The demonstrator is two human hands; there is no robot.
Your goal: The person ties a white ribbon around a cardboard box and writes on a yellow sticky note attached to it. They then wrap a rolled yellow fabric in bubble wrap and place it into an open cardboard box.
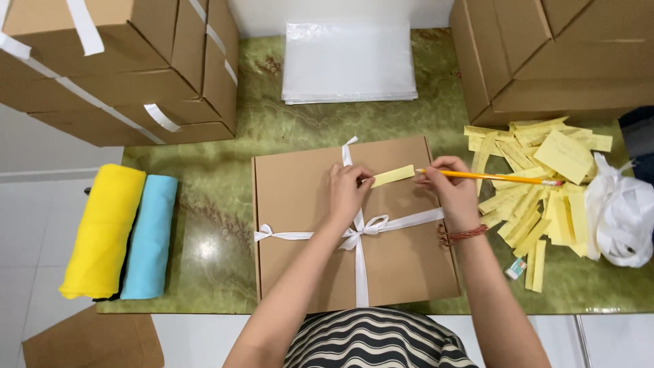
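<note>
A flat brown cardboard box (300, 204) lies on the green marbled table, tied crosswise with a white ribbon (361, 235) that is bowed at the centre. My left hand (346, 193) rests on the box top and pinches one end of a small yellow paper strip (393, 176). My right hand (453, 193) holds a yellow pencil (490, 177) with its tip at the strip's other end. A red cord bracelet sits on the right wrist.
A heap of yellow paper strips (538, 184) and a bundle of white ribbon (620, 218) lie at the right. Stacked cardboard boxes (129, 68) stand at both back corners, clear bags (349, 61) between them. Yellow and blue fabric rolls (122, 232) lie at the table's left edge.
</note>
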